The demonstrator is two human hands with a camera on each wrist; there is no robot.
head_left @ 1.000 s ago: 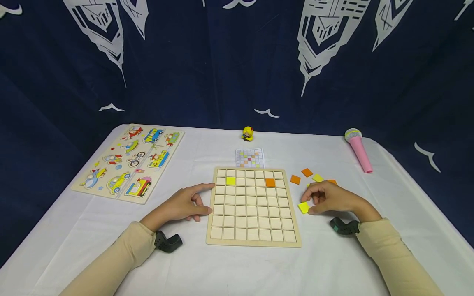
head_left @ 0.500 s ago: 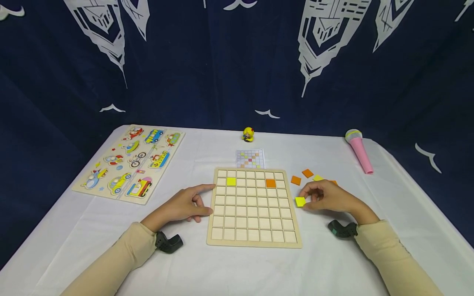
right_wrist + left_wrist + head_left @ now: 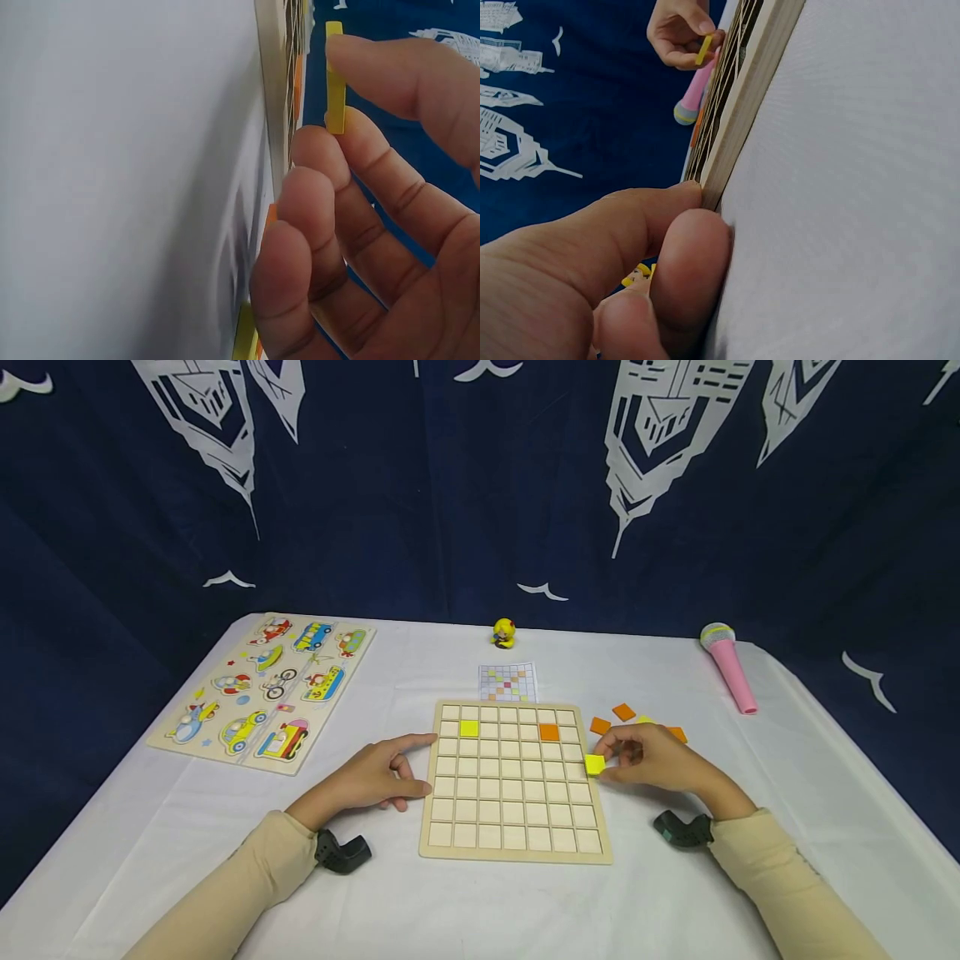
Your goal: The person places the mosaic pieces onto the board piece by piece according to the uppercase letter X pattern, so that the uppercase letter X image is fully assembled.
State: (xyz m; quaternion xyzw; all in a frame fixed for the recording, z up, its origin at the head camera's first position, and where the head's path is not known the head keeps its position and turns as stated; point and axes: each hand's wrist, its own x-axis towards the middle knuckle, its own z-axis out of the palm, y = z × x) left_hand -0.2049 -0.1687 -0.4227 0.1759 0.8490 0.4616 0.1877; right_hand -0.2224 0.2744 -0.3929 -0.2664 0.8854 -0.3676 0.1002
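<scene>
Pinching yellow tile (image 3: 595,764) | right hand (image 3: 651,758) fingers (image 3: 337,172) | over grid board (image 3: 514,843) edge

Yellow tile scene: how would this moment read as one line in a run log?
right hand: pinches yellow tile at grid board's right edge | left hand: rests against board's left edge | board: one yellow, one orange tile placed

Staged recording setup: backdrop cloth (image 3: 480,485), cloth-covered table (image 3: 450,902), children's toys.
</scene>
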